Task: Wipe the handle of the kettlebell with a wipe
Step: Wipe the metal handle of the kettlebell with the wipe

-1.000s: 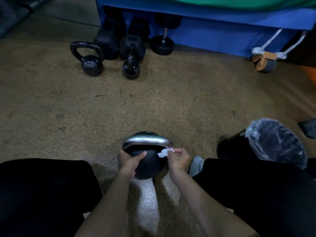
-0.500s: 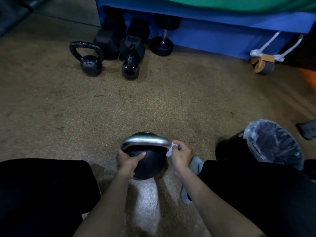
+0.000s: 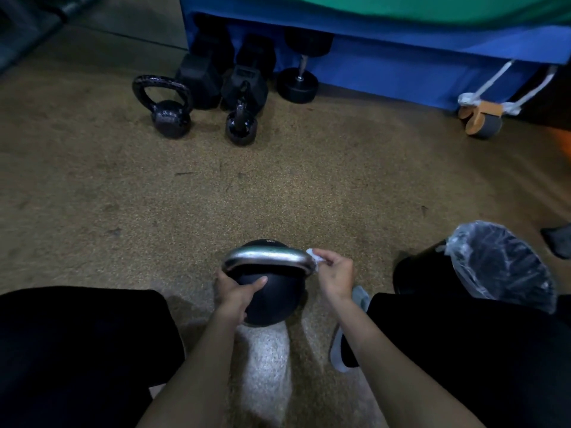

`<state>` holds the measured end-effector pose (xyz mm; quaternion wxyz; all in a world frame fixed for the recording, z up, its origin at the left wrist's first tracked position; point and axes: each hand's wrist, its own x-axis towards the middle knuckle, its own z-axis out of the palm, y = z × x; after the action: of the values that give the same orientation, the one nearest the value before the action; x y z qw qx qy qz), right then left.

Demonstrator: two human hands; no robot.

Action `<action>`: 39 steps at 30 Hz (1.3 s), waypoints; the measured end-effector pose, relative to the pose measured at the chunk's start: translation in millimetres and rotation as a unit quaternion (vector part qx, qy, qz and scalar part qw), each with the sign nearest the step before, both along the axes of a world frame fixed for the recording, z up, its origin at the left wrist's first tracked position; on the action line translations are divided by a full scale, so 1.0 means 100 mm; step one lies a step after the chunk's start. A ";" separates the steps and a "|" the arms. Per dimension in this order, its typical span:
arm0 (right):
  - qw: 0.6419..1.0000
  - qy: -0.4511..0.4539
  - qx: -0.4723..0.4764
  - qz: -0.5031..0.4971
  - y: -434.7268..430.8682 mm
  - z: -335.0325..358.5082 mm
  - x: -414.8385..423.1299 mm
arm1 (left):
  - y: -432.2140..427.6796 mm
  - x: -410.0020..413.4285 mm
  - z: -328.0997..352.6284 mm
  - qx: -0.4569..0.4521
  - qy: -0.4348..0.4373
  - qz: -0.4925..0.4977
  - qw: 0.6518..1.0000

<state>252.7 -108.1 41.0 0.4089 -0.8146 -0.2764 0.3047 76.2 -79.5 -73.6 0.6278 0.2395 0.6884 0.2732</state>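
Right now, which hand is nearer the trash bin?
Right. The right hand, pinching the wipe, is left of the trash bin; the left hand grips the kettlebell, farther left.

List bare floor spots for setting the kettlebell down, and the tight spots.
Free: the broad floor between the big kettlebell and the two small kettlebells, and the stretch from there right toward the roller. Crowded: beside the right hand and wipe, where shoe and bin sit close; dumbbells bunch against the blue pad. Left hand grips the big kettlebell.
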 end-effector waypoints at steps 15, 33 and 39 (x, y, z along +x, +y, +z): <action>0.993 0.027 -0.075 0.091 0.17 0.11 0.19 | 0.00 -0.02 -0.04 -0.005 0.019 -0.004 1.000; 0.994 0.071 -0.059 0.052 0.17 0.09 0.16 | 0.03 0.00 -0.08 0.003 0.024 -0.004 1.000; 0.995 0.095 -0.018 -0.027 0.06 0.02 0.12 | 0.02 -0.01 -0.13 0.004 0.027 -0.001 1.000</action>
<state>264.5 -102.5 43.1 0.4270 -0.7964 -0.2084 0.3743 75.6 -77.2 -86.2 0.6085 0.2497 0.7035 0.2689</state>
